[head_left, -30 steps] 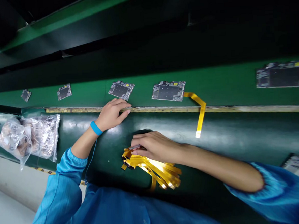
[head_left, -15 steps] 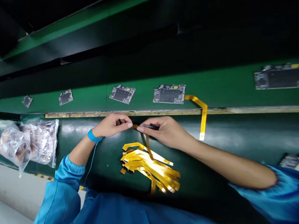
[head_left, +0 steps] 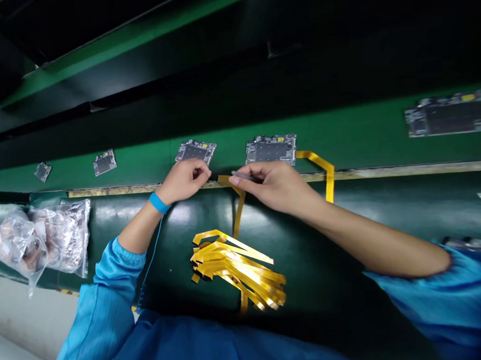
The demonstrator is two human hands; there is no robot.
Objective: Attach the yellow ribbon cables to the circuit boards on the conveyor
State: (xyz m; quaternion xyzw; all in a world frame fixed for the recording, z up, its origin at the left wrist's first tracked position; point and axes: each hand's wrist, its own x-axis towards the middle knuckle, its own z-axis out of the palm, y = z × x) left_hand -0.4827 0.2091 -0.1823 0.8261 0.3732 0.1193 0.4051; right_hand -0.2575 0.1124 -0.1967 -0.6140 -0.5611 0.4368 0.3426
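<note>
My right hand (head_left: pixel 279 186) pinches a yellow flat flex cable (head_left: pixel 239 215) near its upper end, with a thin dark pointed tool (head_left: pixel 245 176) also between its fingers. From the fingertips the cable trails down behind a pile of similar flex cables (head_left: pixel 237 267). My left hand (head_left: pixel 187 179) is closed, thumb against forefinger, at the lower edge of a circuit board (head_left: pixel 198 149) and overlaps it in view. What its fingers hold, if anything, is hidden. Another circuit board (head_left: pixel 270 148), with a flex cable (head_left: pixel 325 166) attached at its right side, lies just behind my right hand.
Several more boards, among them one at the left (head_left: pixel 104 162) and one at the right (head_left: pixel 450 115), lie along the green belt (head_left: pixel 364 134). A narrow ledge (head_left: pixel 386 172) borders it. Plastic bags (head_left: pixel 44 241) rest at the left. A cord runs from my blue wristband (head_left: pixel 159 203).
Both hands have moved up to the belt edge. My left hand has come away from the cable end and reached the board. My right hand still grips the cable, now raised over the ledge.
</note>
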